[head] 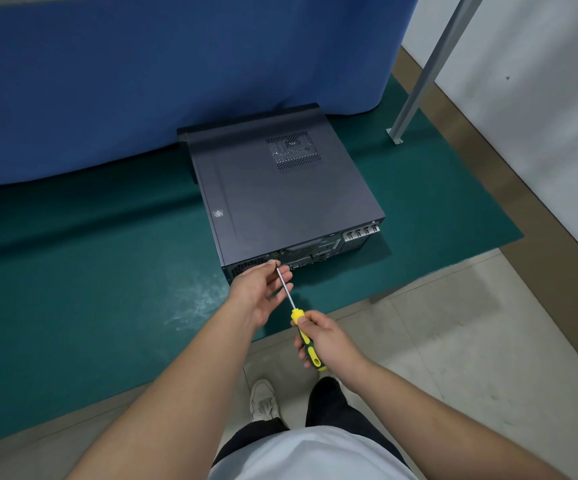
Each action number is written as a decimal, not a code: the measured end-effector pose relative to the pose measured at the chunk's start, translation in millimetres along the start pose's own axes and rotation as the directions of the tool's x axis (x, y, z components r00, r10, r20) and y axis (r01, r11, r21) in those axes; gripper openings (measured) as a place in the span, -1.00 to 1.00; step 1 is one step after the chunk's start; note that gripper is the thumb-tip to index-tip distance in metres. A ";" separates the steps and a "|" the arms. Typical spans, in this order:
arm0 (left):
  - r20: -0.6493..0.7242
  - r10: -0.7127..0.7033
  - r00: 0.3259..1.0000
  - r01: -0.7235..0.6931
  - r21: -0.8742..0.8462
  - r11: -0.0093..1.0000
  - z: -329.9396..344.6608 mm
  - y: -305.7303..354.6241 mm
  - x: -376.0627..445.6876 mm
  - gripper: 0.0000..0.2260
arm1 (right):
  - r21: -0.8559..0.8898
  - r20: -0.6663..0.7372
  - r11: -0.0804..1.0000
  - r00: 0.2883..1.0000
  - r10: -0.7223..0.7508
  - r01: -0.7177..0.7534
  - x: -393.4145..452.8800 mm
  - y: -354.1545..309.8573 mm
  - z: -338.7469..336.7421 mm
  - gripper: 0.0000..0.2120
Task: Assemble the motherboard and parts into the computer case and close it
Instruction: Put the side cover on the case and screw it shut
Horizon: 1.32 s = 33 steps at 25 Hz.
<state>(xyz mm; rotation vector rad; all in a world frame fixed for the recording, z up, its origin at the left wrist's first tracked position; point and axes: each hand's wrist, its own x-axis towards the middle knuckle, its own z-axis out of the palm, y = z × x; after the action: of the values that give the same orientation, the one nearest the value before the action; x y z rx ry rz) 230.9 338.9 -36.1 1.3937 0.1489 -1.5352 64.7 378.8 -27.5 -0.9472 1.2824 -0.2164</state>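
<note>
The dark grey computer case [280, 195] lies flat on the green mat [90, 289] with its side panel on, a vent grille near the far end and its rear ports facing me. My right hand [322, 341] grips the yellow-and-green handle of a screwdriver [306, 341]. Its metal shaft runs up and left to the rear edge of the case. My left hand [259, 292] pinches the shaft near its tip, right at the case's rear panel. Whether a screw sits at the tip is hidden by the fingers.
A blue cloth [176, 71] hangs behind the case. A grey metal post [426, 67] slants down to the mat's far right corner by a white wall. The mat's front edge meets a tiled floor [453, 358], where my legs and a shoe [263, 400] show.
</note>
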 end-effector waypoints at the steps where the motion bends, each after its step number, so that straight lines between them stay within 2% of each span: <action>1: -0.001 -0.001 1.000 0.001 0.004 1.000 1.8 0.8 1.4 -0.89 | 0.014 -0.005 1.000 1.000 0.002 -0.002 1.7 -0.3 0.5 -0.75; 17: -0.007 0.022 1.000 -0.022 0.001 1.000 8.9 9.9 2.6 -0.87 | 0.040 -0.055 0.999 0.998 -0.026 0.028 9.0 -6.8 2.6 -0.76; 19: -0.003 0.052 0.999 -0.051 0.067 0.996 6.9 9.9 1.7 -0.87 | 0.051 -0.054 0.998 0.998 -0.018 0.021 9.1 -7.1 3.4 -0.75; 21: -0.013 0.148 0.989 -0.138 0.281 0.950 4.9 8.8 -4.3 -0.88 | 0.071 -0.044 0.997 0.999 -0.006 0.009 10.4 -7.0 4.1 -0.75; 22: -0.006 0.272 0.962 -0.239 0.462 0.854 2.2 7.4 -6.5 -0.88 | 0.082 -0.039 0.997 0.999 0.002 0.002 11.2 -7.1 4.2 -0.76; 23: 0.046 0.451 0.892 -0.368 0.654 0.661 -2.5 5.9 -7.9 -0.88 | 0.092 -0.037 0.996 0.999 0.008 -0.005 12.1 -6.9 3.9 -0.77; 24: 0.153 0.617 0.772 -0.473 0.787 0.397 -8.2 5.8 -10.4 -0.89 | 0.100 -0.037 0.995 0.999 0.014 -0.010 12.7 -6.5 3.7 -0.78; 25: 0.282 0.721 0.633 -0.532 0.835 0.141 -14.2 7.3 -12.8 -0.90 | 0.109 -0.037 0.994 0.999 0.017 -0.013 13.1 -6.3 3.7 -0.79; 26: 0.387 0.764 0.516 -0.546 0.836 -0.054 -20.2 10.5 -13.1 -0.87 | 0.122 -0.035 0.993 0.999 0.016 -0.012 13.2 -6.1 3.9 -0.80; 27: 0.460 0.768 0.446 -0.534 0.825 -0.184 -25.9 14.5 -11.1 -0.80 | 0.137 -0.034 0.990 0.999 0.014 -0.009 13.1 -5.9 4.3 -0.82; 28: 0.510 0.744 0.431 -0.506 0.819 -0.269 -30.8 18.4 -7.7 -0.72 | 0.156 -0.037 0.988 0.999 0.011 -0.005 13.2 -5.6 5.0 -0.83; 31: 0.568 0.583 0.581 -0.402 0.823 -0.402 -38.6 22.1 -2.4 -0.53 | 0.158 -0.082 0.987 0.997 -0.001 0.014 13.4 -4.6 7.3 -0.74; 33: 0.575 0.523 0.629 -0.368 0.813 -0.451 -42.5 20.6 1.0 -0.46 | 0.195 -0.107 0.981 0.994 0.015 0.006 13.3 -4.8 8.0 -0.71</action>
<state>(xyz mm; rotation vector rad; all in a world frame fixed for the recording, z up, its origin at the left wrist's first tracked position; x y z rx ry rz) 274.5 356.8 -40.2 2.1629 -1.9352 -0.3840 77.7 371.3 -33.8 -0.7728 1.3356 -0.3868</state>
